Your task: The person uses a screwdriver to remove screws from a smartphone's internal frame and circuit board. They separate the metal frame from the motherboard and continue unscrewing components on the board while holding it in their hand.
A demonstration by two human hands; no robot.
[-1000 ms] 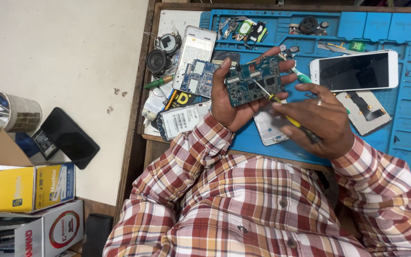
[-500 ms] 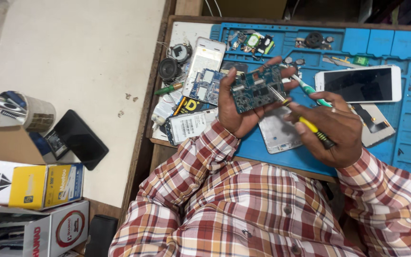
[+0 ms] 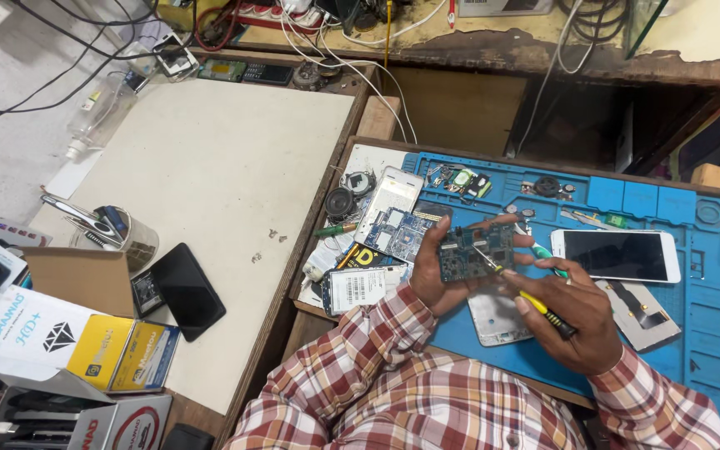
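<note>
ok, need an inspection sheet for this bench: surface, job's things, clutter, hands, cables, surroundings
Surface: blue repair mat on a wooden bench; pale board to its left.
Job's things: dark circuit board, yellow-handled screwdriver with its tip on the board.
Clutter: white phone, second circuit board, phone back cover, small speakers, labelled battery.
Hands: left hand holds the circuit board; right hand grips the screwdriver.
Cables: white and black leads run from a power strip at the back.
Surroundings: tool cup, black phone, cardboard boxes, clear bottle.
</note>
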